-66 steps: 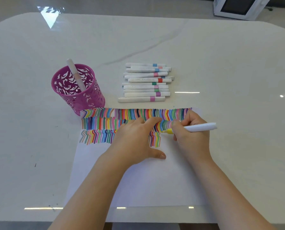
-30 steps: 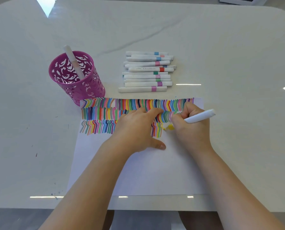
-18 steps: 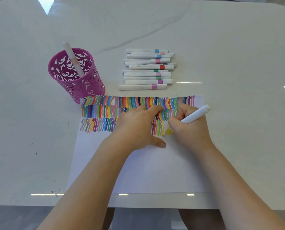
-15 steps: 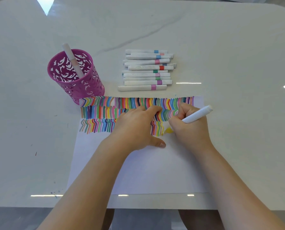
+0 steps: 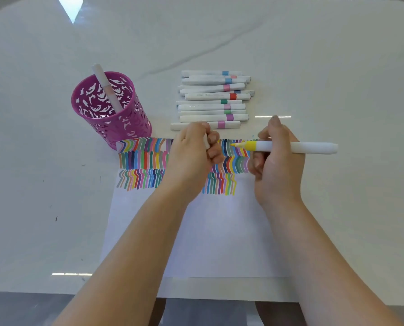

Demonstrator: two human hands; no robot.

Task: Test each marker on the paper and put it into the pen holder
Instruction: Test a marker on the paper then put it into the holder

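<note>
Head view: the right hand (image 5: 276,165) has a closed grip round the yellow marker (image 5: 295,147), level above the paper (image 5: 219,231), tip toward 9 o'clock. The left hand (image 5: 191,158) has a closed grip too, pinching what looks like the cap (image 5: 206,142). Align them straight and press home. The pen holder (image 5: 116,123) stands at 10 o'clock.

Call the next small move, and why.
Probably cap it: the right hand holds the yellow marker level, its bare tip aimed at the left hand, which pinches what looks like the white cap.
</note>
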